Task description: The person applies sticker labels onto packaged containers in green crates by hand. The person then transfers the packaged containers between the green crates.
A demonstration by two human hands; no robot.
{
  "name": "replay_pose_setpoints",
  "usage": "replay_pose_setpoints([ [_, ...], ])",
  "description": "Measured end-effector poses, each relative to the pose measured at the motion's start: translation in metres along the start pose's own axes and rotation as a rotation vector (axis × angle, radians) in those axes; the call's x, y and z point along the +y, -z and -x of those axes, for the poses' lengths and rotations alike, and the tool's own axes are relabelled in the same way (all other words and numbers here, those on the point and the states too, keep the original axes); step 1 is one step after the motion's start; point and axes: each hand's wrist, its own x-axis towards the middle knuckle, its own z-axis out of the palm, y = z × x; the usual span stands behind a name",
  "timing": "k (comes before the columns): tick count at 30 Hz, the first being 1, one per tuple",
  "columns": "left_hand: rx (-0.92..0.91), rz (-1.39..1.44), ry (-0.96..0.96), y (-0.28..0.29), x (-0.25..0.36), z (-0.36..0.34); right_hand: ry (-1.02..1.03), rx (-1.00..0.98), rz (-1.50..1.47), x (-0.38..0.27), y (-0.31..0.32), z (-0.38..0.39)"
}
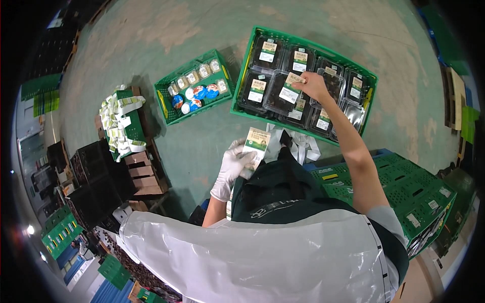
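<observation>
My left hand (235, 169), in a white glove, is closed round a label card (257, 141) in green and cream, held upright before my dark apron (280, 194). My bare right hand (314, 87) pinches the upper edge of another label (291, 90), which lies against the lid of a clear plastic clamshell box (277, 96) with dark contents. Whether that label is stuck down, I cannot tell. The clamshell sits tilted over other boxes in a large green crate (309, 39). Most of the boxes there bear similar labels.
Left of the crate, a smaller green crate (169, 121) holds small tubs and rolls. Strips of labels (121, 123) hang over a green box farther left. White paper strips (305, 149) lie at the crate's near side. Stacked green crates (389, 182) stand at my right, black crates (101, 171) at my left.
</observation>
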Motion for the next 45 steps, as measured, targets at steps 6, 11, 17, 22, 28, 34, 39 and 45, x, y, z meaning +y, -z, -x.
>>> replay_pose_setpoints([
  [6, -0.020, 0.250, 0.130, -0.008, 0.010, 0.015, -0.080, -0.193, 0.145, 0.003, -0.060, -0.015],
  [11, 0.016, 0.154, 0.179, -0.030, 0.019, 0.005, 0.012, -0.063, 0.528, 0.019, -0.095, -0.015],
  [17, -0.101, 0.180, 0.104, -0.037, 0.024, -0.028, 0.164, -0.129, 0.043, -0.043, -0.040, 0.040],
  [22, -0.057, 0.114, -0.269, -0.065, 0.041, -0.056, 0.081, -0.311, -0.452, -0.074, 0.020, 0.116],
  [28, 0.048, -0.004, -0.072, -0.100, 0.046, -0.066, 0.082, -0.049, -0.370, -0.044, 0.043, 0.142],
  [34, -0.288, -0.112, 0.164, -0.111, 0.037, -0.067, -0.055, 0.237, 0.131, 0.064, 0.098, 0.069],
  [39, -0.178, -0.296, -0.332, -0.106, 0.012, -0.069, -0.032, 0.006, 0.309, 0.136, 0.057, 0.018],
  [45, -0.218, 0.028, 0.067, -0.127, 0.048, -0.070, 0.028, 0.290, 0.658, 0.132, 0.032, 0.020],
])
